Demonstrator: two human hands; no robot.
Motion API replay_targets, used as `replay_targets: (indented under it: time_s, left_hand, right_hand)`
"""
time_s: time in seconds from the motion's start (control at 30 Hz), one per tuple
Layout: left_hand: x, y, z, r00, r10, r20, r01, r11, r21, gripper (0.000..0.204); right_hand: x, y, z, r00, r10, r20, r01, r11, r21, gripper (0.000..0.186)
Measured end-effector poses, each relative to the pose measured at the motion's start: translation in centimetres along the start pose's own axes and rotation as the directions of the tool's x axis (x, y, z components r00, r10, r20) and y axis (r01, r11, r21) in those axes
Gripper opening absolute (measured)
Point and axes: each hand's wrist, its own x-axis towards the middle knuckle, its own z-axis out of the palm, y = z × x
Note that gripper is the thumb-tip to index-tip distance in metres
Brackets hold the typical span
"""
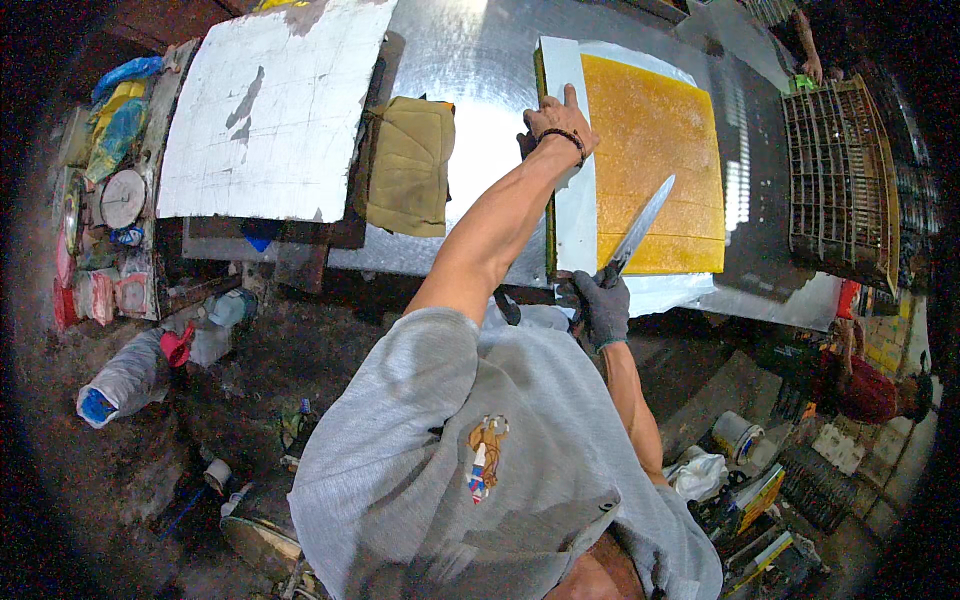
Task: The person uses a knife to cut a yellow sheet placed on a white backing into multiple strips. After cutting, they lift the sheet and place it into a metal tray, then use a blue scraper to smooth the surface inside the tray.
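Observation:
A yellow-orange slab (668, 150) with a speckled surface and a few cut lines across it lies on a white plastic sheet (660, 292) on the metal table. Along the slab's left edge runs a long white bar (575, 225) with a dark, yellowish side. My left hand (563, 122), bare with a dark bracelet at the wrist, grips the bar near its far half, fingers bent over it. In my right hand (604, 308), which wears a grey glove, is a long knife (642, 228). Its blade points away over the slab's near part, tilted to the right.
Left of the bar are a folded olive cloth (408, 168) and a large white worn board (272, 110). A side shelf (150, 215) holds a round scale and bags. At right stands a metal rack (840, 180). Other people appear at the far right and upper right.

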Motion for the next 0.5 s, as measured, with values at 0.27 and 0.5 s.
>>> replay_targets:
  time_s: [0.27,0.5]
  left_hand:
    - [0.0,-0.3,-1.2,0.996,0.022,0.082,-0.021,1.000,-0.009,0.113]
    - [0.9,-0.6,-1.8,0.982,0.038,0.187,-0.037,0.999,-0.009,0.117]
  right_hand:
    - [-0.7,-0.7,0.7,0.999,-0.045,-0.008,0.046,0.993,0.107,0.025]
    - [0.5,0.9,-0.4,1.000,-0.001,0.006,0.001,0.999,0.054,0.024]
